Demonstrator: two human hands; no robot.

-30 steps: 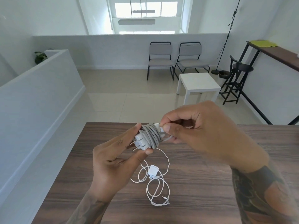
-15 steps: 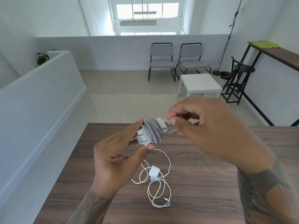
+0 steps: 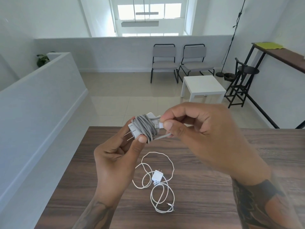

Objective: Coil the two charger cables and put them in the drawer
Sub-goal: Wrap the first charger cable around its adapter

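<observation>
1. Two chargers showing: one raised in both hands above the near part of the wooden table (image 3: 214, 162), the other lying on the tabletop below them.
2. Gripping the white charger block (image 3: 134, 130) with the left hand (image 3: 115, 161), thumb pressing its lower edge, fingers curling behind it, prongs pointing left and down toward the palm.
3. Sitting wound around that block in many tight turns: the grey cable (image 3: 146, 128), with only a short tail running off to the right.
4. Pinching the cable's plug end (image 3: 160, 125) between thumb and forefinger of the right hand (image 3: 198, 134), the remaining fingers curling in toward the palm; holding the plug just beside the wound bundle.
5. Lying uncoiled on the table, nearer than the hands and well apart from them: the second charger (image 3: 157, 176), a small white adapter with prongs pointing away, and its thin white cable (image 3: 171, 164) sprawling in loose loops around it, the free end resting nearest the viewer.
6. Standing across the tiled floor beyond the table: two grey chairs (image 3: 178, 61), a white side table (image 3: 203, 85) and a black stool (image 3: 244, 80).
7. Failing to show any drawer anywhere.
</observation>
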